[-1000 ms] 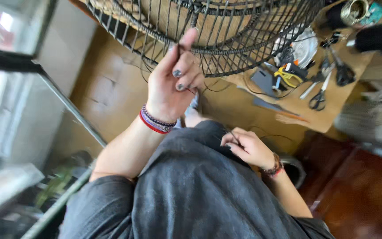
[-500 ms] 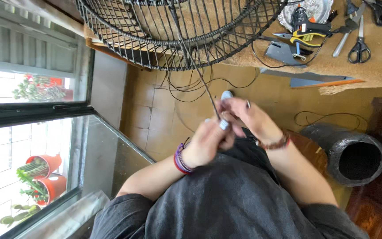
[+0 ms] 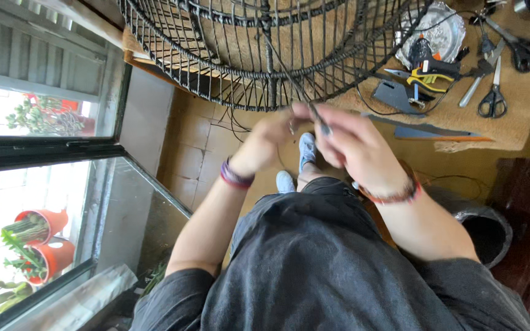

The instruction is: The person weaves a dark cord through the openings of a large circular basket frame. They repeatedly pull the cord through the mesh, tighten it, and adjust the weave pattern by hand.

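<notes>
Both arms bent, raised before chest; left hand [image 3: 271, 136] and right hand [image 3: 354, 144] each pinch a dark cord [image 3: 302, 98] just below wire frame [image 3: 265, 55]

Daylight enters through the window [image 3: 29, 116] at the left of the frame, overexposed to white. Both hands, left hand [image 3: 271, 138] and right hand [image 3: 357, 147], are motion-blurred; the lower right is dim.

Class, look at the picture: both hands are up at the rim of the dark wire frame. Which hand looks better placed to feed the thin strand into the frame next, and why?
Probably the right hand: the thin dark strand runs down into its fingertips and it sits under the wire frame. The left hand is alongside, blurred, apparently steadying.
</notes>
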